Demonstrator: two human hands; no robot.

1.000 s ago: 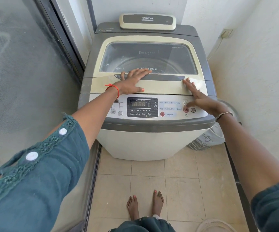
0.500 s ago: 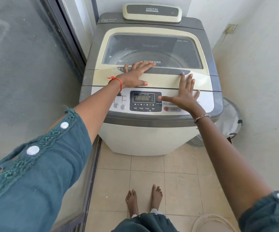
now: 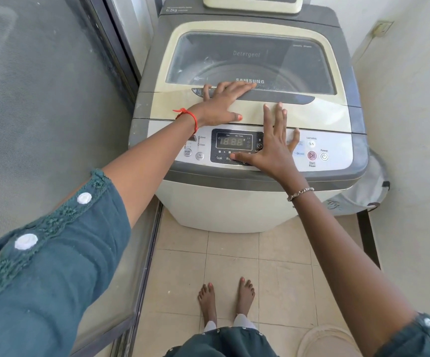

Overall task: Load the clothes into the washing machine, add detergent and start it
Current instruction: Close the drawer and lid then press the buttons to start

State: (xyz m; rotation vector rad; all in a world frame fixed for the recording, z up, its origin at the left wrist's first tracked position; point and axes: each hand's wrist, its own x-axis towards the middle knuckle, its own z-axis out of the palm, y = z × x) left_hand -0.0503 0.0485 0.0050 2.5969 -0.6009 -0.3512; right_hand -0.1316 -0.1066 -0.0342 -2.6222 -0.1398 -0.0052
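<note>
The left hand [image 3: 221, 104] lies flat, fingers spread, on the front of the closed lid [image 3: 250, 73], fingertips on the dark handle [image 3: 280, 97]; it grips nothing and has kept this position over the last second. The right hand [image 3: 273, 148] is also open and empty, fingers splayed. One second ago it was at the right end of the panel [image 3: 337, 150], a finger near the Start/Pause button [image 3: 311, 155]; it has since travelled left along the panel and now hovers over or rests on the middle, thumb at the lower edge of the display [image 3: 234, 141], fingertips reaching the lid's front edge. Contact with any key cannot be confirmed. The display shows lit segments, so the washer [image 3: 234, 207] appears powered. Through the lid window no clothes can be made out; the drum contents are unclear. Judgement: with the lid shut and the right hand moved from the start key to the display, the loading and detergent steps are probably complete, and the person is selecting or checking a programme. A basket [image 3: 363, 191] stands right of the washer, against the wall [image 3: 415, 124]. Bare feet [image 3: 226, 300] stand on the tiled floor [image 3: 286, 279] in front of the washer.
</note>
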